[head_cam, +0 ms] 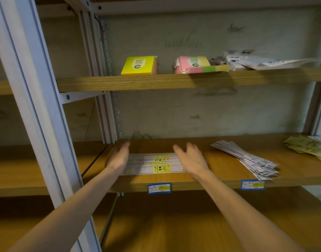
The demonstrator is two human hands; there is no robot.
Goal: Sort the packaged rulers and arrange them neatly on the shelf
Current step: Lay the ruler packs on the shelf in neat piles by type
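— Where on the wooden middle shelf (219, 176)?
— Left part: flat stack of clear-packaged, yellow-labelled rulers (154, 163), between left hand (118, 158) and right hand (191, 158).
— Fingers?
— Spread open, gripping nothing.
— Elsewhere?
— Fanned white-packaged ruler pile (246, 160), well right.

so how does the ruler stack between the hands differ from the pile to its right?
The ruler stack between the hands lies squared up, parallel to the shelf edge; the pile to its right is fanned out and skewed diagonally, one end overhanging the front edge. The stack carries yellow labels; the pile shows white with dark print. The left hand and right hand flank the stack; the pile is untouched. Both are packaged rulers lying flat on the same shelf.
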